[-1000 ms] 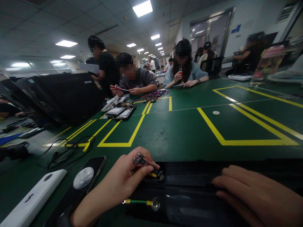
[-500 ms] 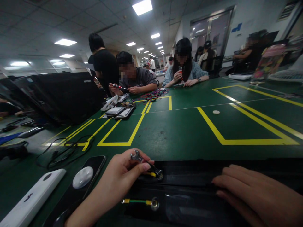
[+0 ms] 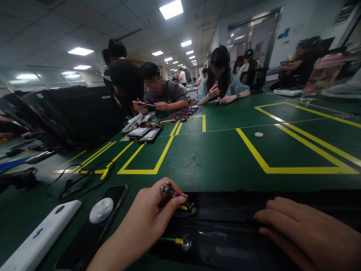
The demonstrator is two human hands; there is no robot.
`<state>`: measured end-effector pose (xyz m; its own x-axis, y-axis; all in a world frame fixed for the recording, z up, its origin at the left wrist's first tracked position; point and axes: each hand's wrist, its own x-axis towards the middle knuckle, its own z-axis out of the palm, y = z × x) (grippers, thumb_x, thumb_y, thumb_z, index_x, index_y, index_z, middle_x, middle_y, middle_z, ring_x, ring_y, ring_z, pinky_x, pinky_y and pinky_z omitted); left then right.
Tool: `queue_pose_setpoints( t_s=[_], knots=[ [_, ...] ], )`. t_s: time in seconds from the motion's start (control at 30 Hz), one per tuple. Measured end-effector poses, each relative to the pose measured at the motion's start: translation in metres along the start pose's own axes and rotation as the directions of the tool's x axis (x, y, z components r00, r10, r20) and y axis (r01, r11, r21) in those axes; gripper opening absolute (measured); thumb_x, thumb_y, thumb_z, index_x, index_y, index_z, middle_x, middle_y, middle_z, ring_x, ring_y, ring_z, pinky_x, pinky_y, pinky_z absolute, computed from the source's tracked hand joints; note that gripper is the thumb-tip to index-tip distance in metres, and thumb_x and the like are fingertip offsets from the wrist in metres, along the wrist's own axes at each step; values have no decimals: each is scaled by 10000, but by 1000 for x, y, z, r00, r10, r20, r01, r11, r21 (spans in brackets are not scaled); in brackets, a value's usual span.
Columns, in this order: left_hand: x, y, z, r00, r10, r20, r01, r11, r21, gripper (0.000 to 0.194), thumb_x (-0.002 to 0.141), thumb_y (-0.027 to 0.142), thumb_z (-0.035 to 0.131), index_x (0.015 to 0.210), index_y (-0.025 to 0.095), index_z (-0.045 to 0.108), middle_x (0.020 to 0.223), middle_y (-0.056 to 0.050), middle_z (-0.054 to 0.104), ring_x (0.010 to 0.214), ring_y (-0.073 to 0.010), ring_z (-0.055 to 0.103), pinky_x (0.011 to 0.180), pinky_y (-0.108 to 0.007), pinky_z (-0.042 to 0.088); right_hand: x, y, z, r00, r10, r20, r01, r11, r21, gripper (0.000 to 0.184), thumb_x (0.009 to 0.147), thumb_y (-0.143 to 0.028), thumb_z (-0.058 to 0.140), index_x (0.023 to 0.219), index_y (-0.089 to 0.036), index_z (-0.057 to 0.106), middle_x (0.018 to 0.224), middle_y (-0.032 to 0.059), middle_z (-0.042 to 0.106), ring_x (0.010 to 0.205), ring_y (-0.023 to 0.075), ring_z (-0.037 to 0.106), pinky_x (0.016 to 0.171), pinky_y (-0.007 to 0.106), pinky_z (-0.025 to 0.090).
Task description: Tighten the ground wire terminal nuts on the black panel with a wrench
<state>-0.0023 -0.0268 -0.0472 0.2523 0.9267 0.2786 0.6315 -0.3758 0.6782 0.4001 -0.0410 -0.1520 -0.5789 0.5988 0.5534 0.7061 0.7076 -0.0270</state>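
Pinched a small metal wrench in the left hand, the fingers closed narrowly around its shank, its far end seemingly on a nut on a stud near the top edge of a black panel, at the near edge of the bench. Kept the right hand flat on that panel, fingers slightly spread, holding nothing. Had a second stud with a green wire lower on the panel, just below the wrench. Seemed best to seat the wrench squarely on the nut, turn in short, even strokes and brace the panel with the right hand, keeping the yellow-sleeved lead steady. Could not tell how tight the nut sat.
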Motion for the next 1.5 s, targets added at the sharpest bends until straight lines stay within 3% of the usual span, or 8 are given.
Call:
queue_pose_setpoints(
  t_s=[0.23, 0.4, 0.6, 0.83, 1.0, 1.2, 1.33, 1.5],
  knots=[
    [-9, -10, 15, 995, 34, -95, -29, 998, 61, 165, 1148, 228, 762, 1001, 290, 803, 814, 19, 921, 686, -218, 879, 647, -280, 618, 4, -3, -2, 1000, -25, 7, 25, 1000, -13, 277, 1218, -382, 634, 1351, -358, 876, 1254, 52, 946, 1051, 293, 939, 885, 412, 808],
    [-8, -6, 15, 996, 3, -87, -3, 1000, 7, 131, 1134, 242, 786, 1027, 301, 833, 900, 2, 977, 751, -234, 923, 684, -285, 672, 3, -6, -6, 1000, -5, 6, 5, 1000, 5, 278, 1220, -381, 636, 1352, -363, 880, 1245, 47, 952, 1023, 294, 941, 858, 402, 801],
    [-7, -5, 14, 1000, -23, -15, 22, 994, -104, 113, 1109, 216, 799, 1055, 314, 817, 1146, -18, 1054, 960, -259, 1011, 838, -315, 760, 2, -4, -5, 1000, 8, -8, -8, 999, 35, 261, 1213, -382, 656, 1347, -366, 879, 1255, 44, 946, 1041, 296, 941, 880, 416, 801],
    [-5, -6, 17, 1000, 21, 1, -21, 992, -122, 163, 1109, 180, 775, 1033, 306, 843, 1024, 0, 1024, 864, -222, 970, 817, -303, 754, 11, -5, -8, 1000, -1, 25, 0, 999, 37, 249, 1237, -381, 623, 1319, -357, 857, 1177, 33, 924, 964, 253, 918, 810, 371, 767],
    [-2, -2, 19, 998, -54, -16, 49, 978, -205, 144, 1066, 204, 810, 962, 297, 773, 972, -2, 1018, 848, -222, 976, 773, -287, 732, 12, -5, -8, 999, -10, 33, 10, 1000, 14, 249, 1240, -396, 612, 1316, -365, 847, 1184, 22, 918, 960, 249, 920, 779, 372, 770],
    [1, 7, 10, 994, -107, -37, 96, 967, -235, 113, 1048, 226, 792, 960, 293, 766, 1004, -48, 1041, 865, -253, 995, 761, -314, 740, 8, -3, -6, 1000, -28, 13, 28, 1000, 5, 261, 1227, -364, 623, 1337, -364, 859, 1209, 22, 932, 1011, 264, 927, 840, 385, 786],
    [3, 8, 2, 997, -71, -33, 63, 977, -203, 125, 1079, 238, 761, 968, 295, 765, 1014, -59, 1041, 899, -265, 1004, 786, -325, 749, 5, -4, -7, 999, -36, 8, 36, 999, -26, 263, 1229, -352, 597, 1306, -341, 848, 1198, 32, 930, 999, 258, 928, 880, 376, 799],
    [4, 4, 5, 999, -17, 33, 23, 982, -188, 156, 1079, 207, 747, 954, 299, 763, 1017, -50, 1042, 936, -266, 1018, 803, -314, 742, 5, -5, -5, 999, -32, -12, 32, 999, -35, 244, 1200, -376, 656, 1314, -344, 869, 1222, 51, 943, 1033, 289, 933, 937, 401, 801]
  ],
)
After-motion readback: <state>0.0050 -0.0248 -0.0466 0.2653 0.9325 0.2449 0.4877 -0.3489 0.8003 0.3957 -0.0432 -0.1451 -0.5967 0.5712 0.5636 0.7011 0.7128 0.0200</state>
